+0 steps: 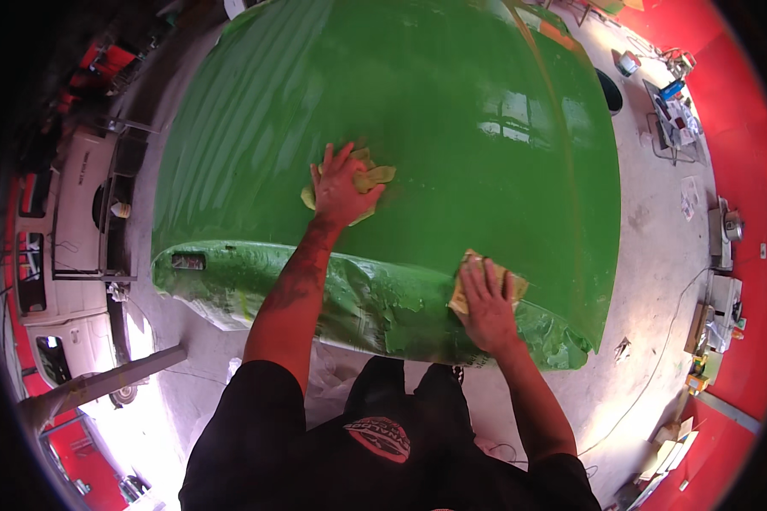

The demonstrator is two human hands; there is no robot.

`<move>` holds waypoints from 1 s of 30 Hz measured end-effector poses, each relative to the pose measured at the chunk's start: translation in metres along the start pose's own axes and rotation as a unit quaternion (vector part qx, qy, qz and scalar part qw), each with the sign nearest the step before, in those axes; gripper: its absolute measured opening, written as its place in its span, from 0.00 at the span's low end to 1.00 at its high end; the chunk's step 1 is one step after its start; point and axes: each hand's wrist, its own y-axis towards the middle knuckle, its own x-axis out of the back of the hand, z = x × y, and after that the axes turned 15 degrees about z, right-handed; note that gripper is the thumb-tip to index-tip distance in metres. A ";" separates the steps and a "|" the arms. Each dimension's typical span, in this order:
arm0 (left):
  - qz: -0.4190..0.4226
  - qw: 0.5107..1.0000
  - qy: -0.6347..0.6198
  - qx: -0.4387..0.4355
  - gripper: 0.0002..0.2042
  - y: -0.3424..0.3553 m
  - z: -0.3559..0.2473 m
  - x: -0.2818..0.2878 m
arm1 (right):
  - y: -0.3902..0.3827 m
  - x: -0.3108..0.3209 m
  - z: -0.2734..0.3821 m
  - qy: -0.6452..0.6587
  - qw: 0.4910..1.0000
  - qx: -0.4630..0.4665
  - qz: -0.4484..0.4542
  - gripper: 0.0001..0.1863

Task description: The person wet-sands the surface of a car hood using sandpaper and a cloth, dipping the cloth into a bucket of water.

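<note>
Before me spreads a large, glossy green vehicle panel [451, 111], with a wet sheen and white light reflections. My left hand [342, 189] reaches farther out, fingers spread, pressing a crumpled yellowish cloth [375, 177] onto the panel. Lower and to the right, my right hand [488, 308] lies over a flat, yellowish cloth or pad [459, 300] at the panel's near edge. Its exact kind I cannot make out. Wrinkled green-stained sheeting [349, 294] hangs along that edge, below both hands.
A pale van [81, 196] stands at the left, near a grey beam [119, 383]. On the right, a small stand [677, 119] carries bottles and papers. Boxes and cans [720, 298] line the red wall [745, 162]. A cable [673, 328] crosses the floor.
</note>
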 end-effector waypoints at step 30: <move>-0.188 0.955 0.041 0.227 0.31 -0.095 0.155 0.044 | 0.206 0.025 0.198 -0.155 0.946 0.278 0.060 0.37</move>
